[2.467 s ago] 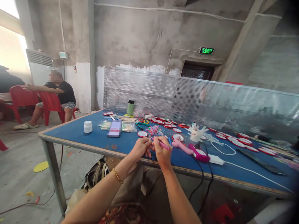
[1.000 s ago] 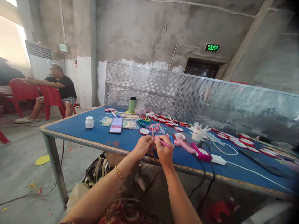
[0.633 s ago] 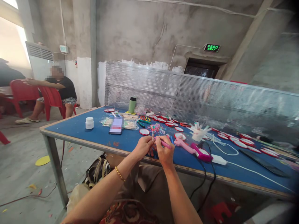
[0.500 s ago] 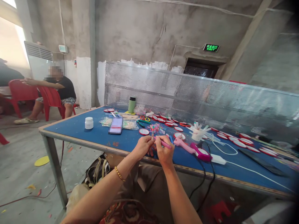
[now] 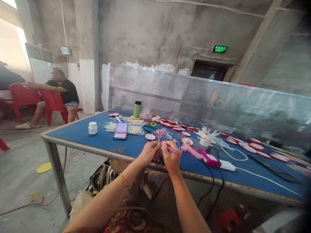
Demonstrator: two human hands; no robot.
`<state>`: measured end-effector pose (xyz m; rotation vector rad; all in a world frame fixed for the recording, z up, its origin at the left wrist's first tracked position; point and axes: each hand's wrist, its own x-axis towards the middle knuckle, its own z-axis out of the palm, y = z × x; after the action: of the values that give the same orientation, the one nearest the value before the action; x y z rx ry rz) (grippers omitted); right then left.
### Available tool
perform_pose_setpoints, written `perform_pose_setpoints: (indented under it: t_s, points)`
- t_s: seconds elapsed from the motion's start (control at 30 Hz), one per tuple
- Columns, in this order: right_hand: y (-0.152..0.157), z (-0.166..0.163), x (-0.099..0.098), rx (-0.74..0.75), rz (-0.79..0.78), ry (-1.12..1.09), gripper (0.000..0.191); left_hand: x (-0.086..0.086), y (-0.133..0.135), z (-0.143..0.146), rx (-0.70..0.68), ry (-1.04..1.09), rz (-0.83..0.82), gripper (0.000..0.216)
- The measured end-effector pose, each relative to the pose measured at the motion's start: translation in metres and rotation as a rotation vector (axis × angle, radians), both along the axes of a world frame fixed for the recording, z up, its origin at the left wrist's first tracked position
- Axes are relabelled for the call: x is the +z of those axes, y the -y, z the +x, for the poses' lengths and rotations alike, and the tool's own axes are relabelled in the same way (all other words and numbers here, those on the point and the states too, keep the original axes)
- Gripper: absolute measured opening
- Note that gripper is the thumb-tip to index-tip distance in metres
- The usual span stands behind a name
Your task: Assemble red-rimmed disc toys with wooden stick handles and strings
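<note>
My left hand [image 5: 150,152] pinches a thin upright stick [image 5: 159,135] with a green and reddish tip. My right hand [image 5: 172,159], closed beside it, grips a pink pen-like tool [image 5: 173,149] whose near end points toward the stick. Both hands meet over the front edge of the blue table [image 5: 80,139]. Just beyond them lie a round red-rimmed white disc [image 5: 150,137] and a pile of small colourful pieces [image 5: 164,133]. A pink and magenta corded device [image 5: 210,158] rests to the right of my right hand.
A white jar [image 5: 92,128], a phone [image 5: 120,130], bagged sticks [image 5: 136,129], pliers [image 5: 147,128] and a green bottle [image 5: 137,109] stand or lie leftward. Rightward are a cup of white sticks [image 5: 206,139], cables and several red-rimmed discs. Perforated metal panels [image 5: 150,87] line the back. A person [image 5: 65,89] sits far left.
Both hands keep almost the same place and the same hold on the stick and the pink tool. The seated person's head has turned slightly.
</note>
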<state>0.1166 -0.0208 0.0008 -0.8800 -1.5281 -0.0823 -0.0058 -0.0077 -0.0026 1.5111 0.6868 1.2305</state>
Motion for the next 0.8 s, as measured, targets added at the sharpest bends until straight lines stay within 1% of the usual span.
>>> perform_pose_setpoints:
  t_s: [0.13,0.33,0.63,0.8]
  points:
    - [-0.0003,-0.0003,0.0001,-0.005,0.023,0.03,0.021,-0.0004,0.0004,0.0001,0.009,-0.003,-0.005,0.042]
    - [-0.0011,0.0005,-0.0017,-0.022,0.025,0.012,0.021,-0.0008,-0.0006,0.0002,0.003,-0.001,0.005,0.039]
    - [-0.0016,-0.0005,-0.0004,-0.033,0.037,0.016,0.022,-0.0006,-0.0005,-0.0002,-0.006,0.004,0.0,0.041]
    - [-0.0005,-0.0015,0.0003,-0.005,0.033,0.02,0.021,0.0002,0.0005,-0.0001,0.004,0.006,0.001,0.04]
